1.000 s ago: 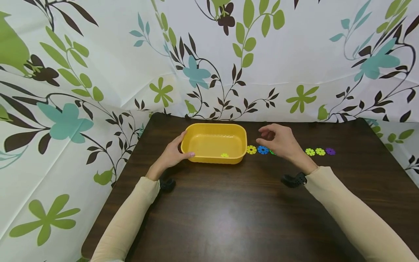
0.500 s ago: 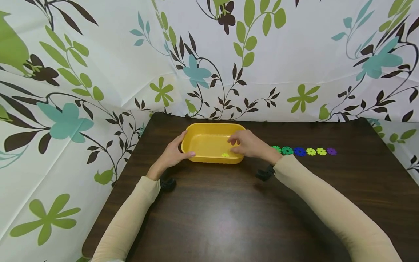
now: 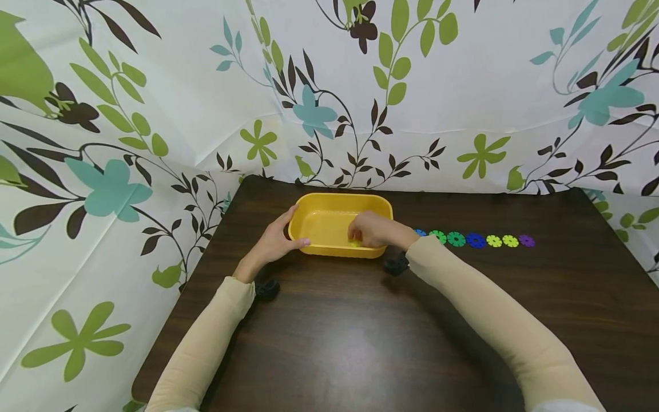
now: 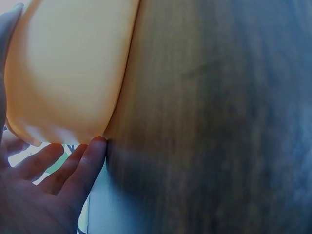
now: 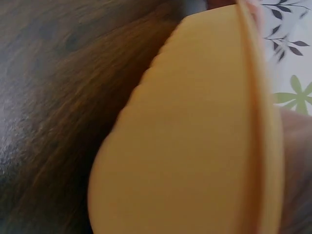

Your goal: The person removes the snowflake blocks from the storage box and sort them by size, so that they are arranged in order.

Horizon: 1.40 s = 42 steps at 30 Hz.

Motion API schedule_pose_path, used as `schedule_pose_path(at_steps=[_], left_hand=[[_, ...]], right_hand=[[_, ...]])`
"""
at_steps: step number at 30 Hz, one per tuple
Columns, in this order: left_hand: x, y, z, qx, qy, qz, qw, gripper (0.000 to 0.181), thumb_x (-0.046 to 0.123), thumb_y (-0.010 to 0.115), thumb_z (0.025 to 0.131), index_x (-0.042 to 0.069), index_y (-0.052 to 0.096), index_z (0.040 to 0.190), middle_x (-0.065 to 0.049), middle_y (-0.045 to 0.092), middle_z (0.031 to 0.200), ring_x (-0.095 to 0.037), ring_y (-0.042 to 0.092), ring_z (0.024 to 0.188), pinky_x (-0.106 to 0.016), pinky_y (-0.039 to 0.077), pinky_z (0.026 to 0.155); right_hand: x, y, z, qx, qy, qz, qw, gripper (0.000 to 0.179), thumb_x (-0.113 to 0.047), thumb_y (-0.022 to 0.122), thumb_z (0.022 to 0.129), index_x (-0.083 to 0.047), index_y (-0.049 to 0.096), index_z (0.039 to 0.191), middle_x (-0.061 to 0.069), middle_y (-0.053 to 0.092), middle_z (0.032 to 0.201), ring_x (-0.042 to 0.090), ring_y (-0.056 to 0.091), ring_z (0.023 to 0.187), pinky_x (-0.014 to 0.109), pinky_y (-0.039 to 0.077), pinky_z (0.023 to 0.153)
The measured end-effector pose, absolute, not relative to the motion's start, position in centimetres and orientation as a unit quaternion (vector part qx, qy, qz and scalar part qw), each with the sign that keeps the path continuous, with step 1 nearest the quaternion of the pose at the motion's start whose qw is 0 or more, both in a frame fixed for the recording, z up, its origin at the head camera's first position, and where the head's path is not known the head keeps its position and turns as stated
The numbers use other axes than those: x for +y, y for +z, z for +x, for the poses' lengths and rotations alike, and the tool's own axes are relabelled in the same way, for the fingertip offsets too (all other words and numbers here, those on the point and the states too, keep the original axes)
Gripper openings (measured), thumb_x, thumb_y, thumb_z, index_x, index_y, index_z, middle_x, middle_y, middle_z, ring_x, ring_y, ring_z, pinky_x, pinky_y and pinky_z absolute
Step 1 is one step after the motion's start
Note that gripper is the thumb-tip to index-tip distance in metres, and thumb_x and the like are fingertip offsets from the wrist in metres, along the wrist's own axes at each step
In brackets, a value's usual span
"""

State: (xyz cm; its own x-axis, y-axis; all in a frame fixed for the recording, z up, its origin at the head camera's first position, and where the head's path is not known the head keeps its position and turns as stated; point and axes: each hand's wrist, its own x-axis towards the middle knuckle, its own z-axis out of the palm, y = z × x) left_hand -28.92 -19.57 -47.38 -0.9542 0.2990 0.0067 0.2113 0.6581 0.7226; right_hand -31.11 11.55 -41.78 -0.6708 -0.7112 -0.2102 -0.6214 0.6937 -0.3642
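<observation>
A yellow plastic basin [image 3: 309,250] stands on the dark wooden table. My left hand [image 3: 273,240] grips its left end, thumb over the front rim. In the left wrist view, the fingers [image 4: 87,165] of that hand touch the basin's outer wall [image 4: 73,87]. My right hand [image 3: 376,230] reaches over the right rim, its fingers curled down on a yellow-green snowflake disc [image 3: 355,243] on the basin floor. Part of that disc is hidden under the fingers. In the right wrist view the basin's outer wall [image 5: 185,126] hides most of the hand.
Right of the basin, a row of several snowflake discs lies on the table: green [image 3: 456,239], dark blue [image 3: 476,240], yellow-green [image 3: 510,241] and purple [image 3: 527,240]. My right forearm covers the row's left end. A leaf-patterned cloth [image 3: 412,154] hangs behind the table.
My right hand has moved left from above the disc row into the basin and down to the yellow-green snowflake disc, its fingers now curled. My left hand has stayed on the basin.
</observation>
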Motion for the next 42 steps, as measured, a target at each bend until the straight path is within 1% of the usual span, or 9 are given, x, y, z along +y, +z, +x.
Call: schedule_pose_path(at_steps=[3, 6, 10, 14, 17, 21, 30, 38, 42], left_hand=[[-19.5, -47.37, -28.96, 0.91, 0.385, 0.143, 0.054, 0.11, 0.046, 0.086, 0.092, 0.018, 0.021, 0.176, -0.016, 0.023, 0.183, -0.042, 0.027, 0.169, -0.067, 0.024, 0.136], [-19.45, -47.34, -29.01, 0.911, 0.383, 0.145, 0.054, 0.111, 0.046, 0.086, 0.092, 0.017, 0.021, 0.176, -0.015, 0.024, 0.183, -0.042, 0.027, 0.169, -0.066, 0.025, 0.136], [-19.44, -47.27, -29.08, 0.909, 0.385, 0.152, 0.05, 0.111, 0.047, 0.086, 0.091, 0.018, 0.021, 0.176, -0.016, 0.024, 0.183, -0.041, 0.027, 0.169, -0.066, 0.025, 0.136], [-19.54, -47.21, -29.07, 0.907, 0.387, 0.159, 0.048, 0.111, 0.049, 0.086, 0.091, 0.018, 0.021, 0.176, -0.017, 0.024, 0.183, -0.042, 0.027, 0.169, -0.066, 0.025, 0.136], [-19.56, -47.22, -29.01, 0.907, 0.387, 0.158, 0.05, 0.111, 0.05, 0.086, 0.091, 0.019, 0.021, 0.176, -0.016, 0.024, 0.183, -0.041, 0.026, 0.169, -0.066, 0.024, 0.136], [-19.54, -47.31, -28.95, 0.906, 0.389, 0.157, 0.051, 0.111, 0.048, 0.086, 0.092, 0.019, 0.021, 0.176, -0.016, 0.024, 0.183, -0.041, 0.026, 0.169, -0.066, 0.024, 0.136], [-19.71, -47.55, -28.79, 0.908, 0.388, 0.148, 0.056, 0.112, 0.049, 0.087, 0.091, 0.02, 0.021, 0.176, -0.016, 0.026, 0.182, -0.041, 0.028, 0.169, -0.065, 0.026, 0.136], [-19.7, -47.53, -28.94, 0.909, 0.385, 0.154, 0.051, 0.111, 0.049, 0.085, 0.091, 0.017, 0.021, 0.176, -0.018, 0.026, 0.182, -0.042, 0.028, 0.168, -0.065, 0.025, 0.136], [-19.89, -48.03, -29.3, 0.906, 0.39, 0.16, 0.042, 0.114, 0.06, 0.084, 0.089, 0.017, 0.023, 0.176, -0.019, 0.027, 0.181, -0.044, 0.03, 0.167, -0.068, 0.026, 0.135]], right_hand=[[11.43, -42.02, -31.22, 0.903, -0.124, -0.37, 0.183, 0.037, 0.013, 0.065, 0.093, -0.004, 0.082, 0.121, 0.015, 0.082, 0.117, 0.031, 0.075, 0.113, 0.045, 0.063, 0.106], [11.34, -42.07, -31.34, 0.904, -0.125, -0.36, 0.193, 0.038, 0.014, 0.064, 0.094, -0.005, 0.081, 0.122, 0.015, 0.081, 0.119, 0.03, 0.074, 0.113, 0.045, 0.063, 0.107], [11.28, -42.09, -31.41, 0.909, -0.127, -0.343, 0.2, 0.031, 0.011, 0.067, 0.095, -0.005, 0.081, 0.118, 0.013, 0.08, 0.116, 0.028, 0.071, 0.106, 0.044, 0.062, 0.104], [11.2, -42.13, -31.45, 0.914, -0.126, -0.322, 0.211, 0.025, 0.008, 0.068, 0.095, -0.007, 0.076, 0.113, 0.012, 0.075, 0.11, 0.026, 0.064, 0.1, 0.041, 0.059, 0.099], [11.13, -42.01, -31.45, 0.917, -0.121, -0.307, 0.225, 0.026, 0.006, 0.069, 0.095, -0.009, 0.072, 0.116, 0.011, 0.071, 0.109, 0.026, 0.06, 0.1, 0.038, 0.056, 0.096], [11.19, -41.76, -31.47, 0.912, -0.115, -0.31, 0.241, 0.035, 0.008, 0.067, 0.094, -0.01, 0.072, 0.123, 0.012, 0.068, 0.109, 0.027, 0.059, 0.1, 0.035, 0.052, 0.091], [11.47, -41.67, -31.65, 0.889, -0.116, -0.356, 0.262, 0.051, 0.014, 0.06, 0.09, -0.016, 0.081, 0.125, 0.014, 0.08, 0.117, 0.026, 0.069, 0.105, 0.035, 0.061, 0.091], [11.69, -41.5, -31.86, 0.883, -0.119, -0.358, 0.278, 0.052, 0.015, 0.06, 0.092, -0.017, 0.081, 0.129, 0.013, 0.079, 0.12, 0.026, 0.067, 0.105, 0.036, 0.062, 0.093], [11.75, -41.37, -31.88, 0.884, -0.116, -0.358, 0.278, 0.051, 0.014, 0.06, 0.092, -0.016, 0.081, 0.127, 0.013, 0.079, 0.12, 0.026, 0.067, 0.106, 0.038, 0.063, 0.097]])
